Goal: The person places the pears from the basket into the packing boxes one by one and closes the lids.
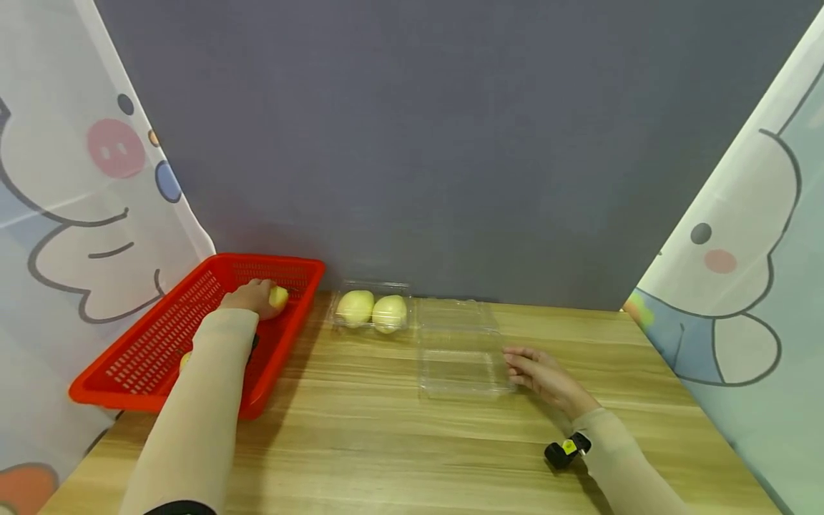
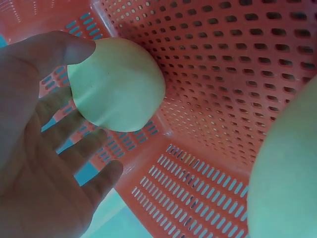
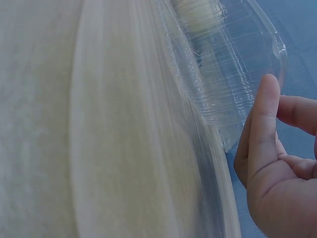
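While my left hand (image 1: 247, 296) grasps a round, smooth, pale-yellow fruit (image 2: 119, 89) inside the red perforated plastic basket (image 1: 282, 345), presumably cupping its side against slipping, my right hand (image 1: 543, 379) pinches the edge of an open, clear plastic container (image 1: 460, 368) on the wood-grain tabletop (image 1: 360, 443), probably to steady something so light

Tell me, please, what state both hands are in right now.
Left hand: holding a pale yellow fruit.
Right hand: at the edge of the clear container; whether it grips cannot be told.
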A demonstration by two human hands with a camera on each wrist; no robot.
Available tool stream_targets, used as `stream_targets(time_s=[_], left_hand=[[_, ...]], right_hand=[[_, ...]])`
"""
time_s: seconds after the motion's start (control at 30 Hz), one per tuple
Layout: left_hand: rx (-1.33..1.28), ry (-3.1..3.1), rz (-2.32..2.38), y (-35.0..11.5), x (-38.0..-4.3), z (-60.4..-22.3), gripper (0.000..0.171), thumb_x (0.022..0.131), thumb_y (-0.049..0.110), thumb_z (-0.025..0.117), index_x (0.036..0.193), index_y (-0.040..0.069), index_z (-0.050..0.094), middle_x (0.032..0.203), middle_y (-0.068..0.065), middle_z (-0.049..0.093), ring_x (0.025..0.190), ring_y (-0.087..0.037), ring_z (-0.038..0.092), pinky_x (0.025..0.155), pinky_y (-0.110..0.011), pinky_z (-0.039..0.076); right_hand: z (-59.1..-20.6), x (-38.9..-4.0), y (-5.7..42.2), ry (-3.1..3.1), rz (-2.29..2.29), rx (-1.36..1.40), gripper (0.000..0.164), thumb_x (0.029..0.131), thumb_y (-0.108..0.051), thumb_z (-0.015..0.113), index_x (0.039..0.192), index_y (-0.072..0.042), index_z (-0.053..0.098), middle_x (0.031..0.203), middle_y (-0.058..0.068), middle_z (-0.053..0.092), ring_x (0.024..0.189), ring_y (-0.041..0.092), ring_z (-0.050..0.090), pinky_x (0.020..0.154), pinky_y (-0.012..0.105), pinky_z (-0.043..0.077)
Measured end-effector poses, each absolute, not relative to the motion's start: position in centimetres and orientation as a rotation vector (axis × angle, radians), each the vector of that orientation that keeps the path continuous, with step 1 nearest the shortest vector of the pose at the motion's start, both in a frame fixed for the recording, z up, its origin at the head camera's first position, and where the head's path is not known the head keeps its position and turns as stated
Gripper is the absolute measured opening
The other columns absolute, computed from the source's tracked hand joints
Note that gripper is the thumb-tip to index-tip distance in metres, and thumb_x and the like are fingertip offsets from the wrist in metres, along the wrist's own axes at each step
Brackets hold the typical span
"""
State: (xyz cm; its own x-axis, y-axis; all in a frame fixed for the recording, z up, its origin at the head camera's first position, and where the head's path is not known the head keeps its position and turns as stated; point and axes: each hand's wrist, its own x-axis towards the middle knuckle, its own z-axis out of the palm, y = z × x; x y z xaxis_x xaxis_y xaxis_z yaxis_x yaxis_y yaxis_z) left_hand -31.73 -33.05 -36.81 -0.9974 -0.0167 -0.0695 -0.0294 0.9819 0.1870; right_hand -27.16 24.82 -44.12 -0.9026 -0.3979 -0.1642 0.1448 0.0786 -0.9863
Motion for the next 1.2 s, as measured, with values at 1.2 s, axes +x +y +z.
stream_targets(time_s=[1.2], left_hand=[[-0.049,2.954,0.368,-33.4,-31.1,-37.0,0.073,0.075,0.021,0.079,0.131,-0.010,0.045,0.115,-0.031,0.052,0.099,-0.043,0.054,0.084,-0.062,0.049]], right_hand=[[-43.9,-26.7,24.6,1.939,-1.925,-0.218,0.057,0.105,-0.012,0.053,0.145,0.019,0.027,0.105,0.009,0.056,0.084,0.008,0.058,0.077,0.020,0.055]])
